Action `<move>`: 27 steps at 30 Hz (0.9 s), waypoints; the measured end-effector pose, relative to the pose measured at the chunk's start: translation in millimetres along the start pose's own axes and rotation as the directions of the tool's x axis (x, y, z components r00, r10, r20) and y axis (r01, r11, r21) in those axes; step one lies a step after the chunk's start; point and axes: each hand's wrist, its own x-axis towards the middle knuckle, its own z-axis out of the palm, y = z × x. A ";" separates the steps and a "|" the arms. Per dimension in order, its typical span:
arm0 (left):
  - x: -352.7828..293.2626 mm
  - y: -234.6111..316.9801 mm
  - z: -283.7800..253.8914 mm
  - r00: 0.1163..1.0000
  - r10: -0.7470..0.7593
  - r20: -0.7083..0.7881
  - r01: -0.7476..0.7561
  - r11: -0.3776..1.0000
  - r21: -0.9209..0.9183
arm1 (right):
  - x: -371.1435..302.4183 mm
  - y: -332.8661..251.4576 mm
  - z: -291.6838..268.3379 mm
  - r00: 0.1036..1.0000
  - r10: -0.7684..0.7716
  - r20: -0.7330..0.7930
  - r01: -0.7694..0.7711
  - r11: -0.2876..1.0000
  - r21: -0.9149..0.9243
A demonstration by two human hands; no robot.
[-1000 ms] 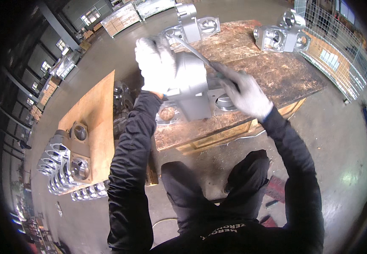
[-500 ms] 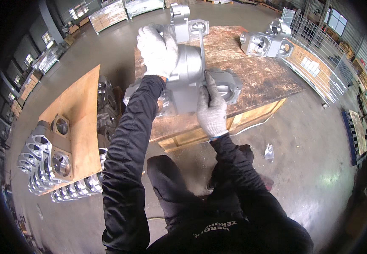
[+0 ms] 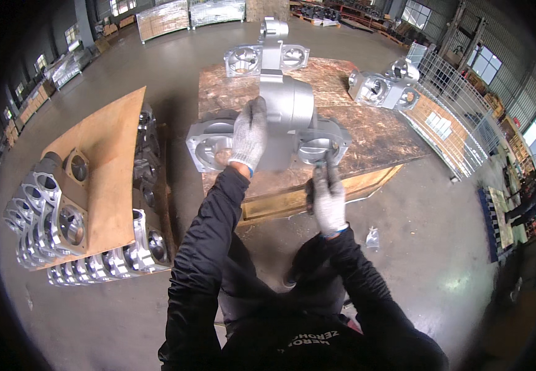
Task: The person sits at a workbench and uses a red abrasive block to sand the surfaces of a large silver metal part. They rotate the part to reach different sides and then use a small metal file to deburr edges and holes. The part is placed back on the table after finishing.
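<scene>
A large grey metal casting [image 3: 283, 105] with a round barrel and flanged side openings stands on the wooden worktop [image 3: 379, 133] in front of me. Against its left side, near the barrel, lies my gloved left hand [image 3: 250, 133], its fingers stretched out. My gloved right hand [image 3: 328, 201] is closed just below the right flange [image 3: 322, 145]. It holds a long thin file-like tool [image 3: 315, 120], faint from motion blur and upright beside the barrel. The glove's thumb and fingertips are darkly stained.
Behind stands another casting [image 3: 272, 55], and one more [image 3: 384, 86] sits at the worktop's right. To my left are rows of castings [image 3: 48, 213] with a plywood sheet [image 3: 110, 179]. A wire cage [image 3: 453, 111] stands right; a plastic bag [image 3: 372, 238] lies on the floor.
My left hand has come down from the top of the casting to its left side. My right hand has drawn back toward me with the tool. The view has shifted.
</scene>
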 end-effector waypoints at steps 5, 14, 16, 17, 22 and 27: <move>-51.8 17.7 9.5 0.994 0.020 -0.103 -0.032 0.993 -0.110 | 43.6 -110.8 -39.8 0.994 -0.065 0.092 0.100 0.882 -0.460; -165.6 -20.3 -4.8 0.959 0.264 -0.099 -0.277 0.950 -0.146 | 100.6 -231.3 9.7 0.634 0.203 0.747 0.647 0.390 -0.655; -191.3 -28.9 -4.1 0.982 0.162 -0.098 -0.182 0.948 -0.262 | 110.6 -243.7 27.8 0.522 0.296 0.800 0.727 0.336 -0.598; -200.9 -29.4 -1.3 0.979 0.169 -0.115 -0.195 0.938 -0.285 | 111.6 -248.5 34.8 0.482 0.354 0.802 0.715 0.370 -0.593; -219.1 -35.2 -4.1 0.938 0.291 -0.190 -0.317 0.941 -0.121 | 93.1 -242.0 75.1 0.395 0.523 0.755 0.853 0.096 -0.512; -216.8 -42.0 -6.5 0.935 0.342 -0.093 -0.352 0.928 -0.124 | 99.4 -211.2 74.2 0.406 0.531 0.744 0.857 0.062 -0.511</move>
